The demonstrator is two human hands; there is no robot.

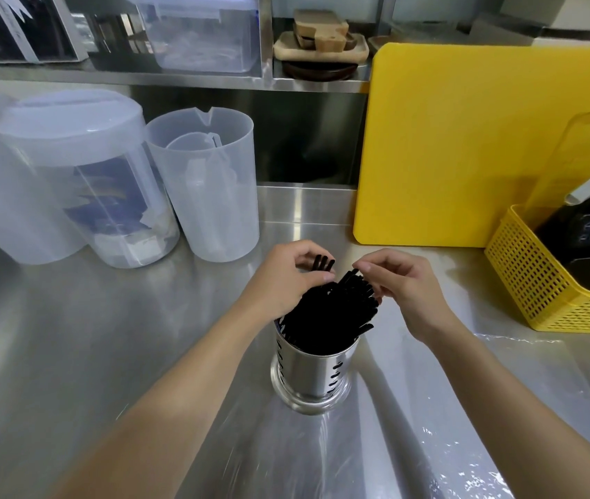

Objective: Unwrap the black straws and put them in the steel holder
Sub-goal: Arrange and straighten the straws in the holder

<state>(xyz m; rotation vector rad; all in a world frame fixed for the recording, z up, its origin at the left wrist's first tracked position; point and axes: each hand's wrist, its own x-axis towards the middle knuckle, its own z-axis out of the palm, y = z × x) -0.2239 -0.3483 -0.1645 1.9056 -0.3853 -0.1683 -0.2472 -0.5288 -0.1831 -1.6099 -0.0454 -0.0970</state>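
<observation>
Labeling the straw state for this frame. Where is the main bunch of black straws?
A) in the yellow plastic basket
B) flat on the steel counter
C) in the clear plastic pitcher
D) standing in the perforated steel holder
D: the bunch of black straws stands in the perforated cylindrical steel holder, their tops fanning out between the left hand and right hand.

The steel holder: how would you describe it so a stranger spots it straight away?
On the steel counter, look near the front, between the person's two forearms. The steel holder stands there upright, packed with black straws. It is the only shiny metal cylinder with slots; the jugs behind are cloudy plastic.
</observation>
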